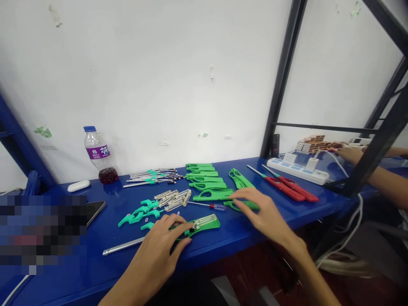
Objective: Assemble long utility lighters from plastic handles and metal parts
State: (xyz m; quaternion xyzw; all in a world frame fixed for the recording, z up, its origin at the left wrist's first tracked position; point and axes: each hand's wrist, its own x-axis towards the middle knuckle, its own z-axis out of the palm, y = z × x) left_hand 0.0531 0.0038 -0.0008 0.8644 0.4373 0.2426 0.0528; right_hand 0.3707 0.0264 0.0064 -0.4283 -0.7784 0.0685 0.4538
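My left hand (167,240) is closed around the handle part of a lighter half-shell (208,224) in green, low over the table's front. A clear fuel tank (205,219) lies in that shell, and a metal tube (123,245) sticks out to the left of the hand. My right hand (263,212) has its thumb and fingers on another green lighter shell (247,205), partly covering it. Just left of it is a screwdriver (218,207) with a clear and red handle. Several green shells (213,194) are lined up behind.
Clear tanks (177,199), teal triggers (138,214) and metal tubes with wires (153,176) lie in groups on the blue table (178,265). Red lighters (287,187) and a power strip (298,171) are right, a bottle (100,155) and phone (95,210) left. Another person's arm (382,182) shows far right.
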